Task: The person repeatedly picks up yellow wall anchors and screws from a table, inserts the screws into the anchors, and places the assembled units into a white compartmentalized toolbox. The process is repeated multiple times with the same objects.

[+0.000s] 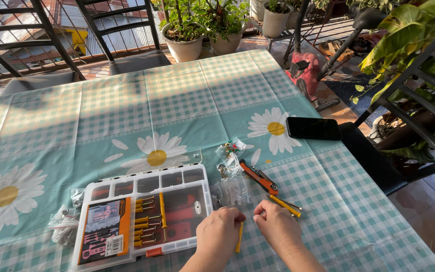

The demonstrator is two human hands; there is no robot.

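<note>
Yellow wall plugs and long screws (146, 221) were seen laid in rows inside the open plastic organiser case (142, 216), which was set on the daisy-patterned tablecloth (127, 111) just left of the hands; an orange printed card (104, 230) was lodged in its left half, and its small upper compartments could not be made out as filled or bare. One yellow plug (238, 236) was pinched at its upper end between the fingertips of the left hand (218, 232), its length hanging down past the knuckles. The right hand (277, 224) was held curled just beside it, fingertips drawn together; whether anything was gripped there could not be told. Clear plastic bags (231, 176) of small hardware were lying beyond the hands, their contents too small to name. An orange-handled tool (259, 177), loose yellow plugs (285, 205) and a dark phone (313, 128) were placed further right. Both forearms were cut off by the bottom edge
</note>
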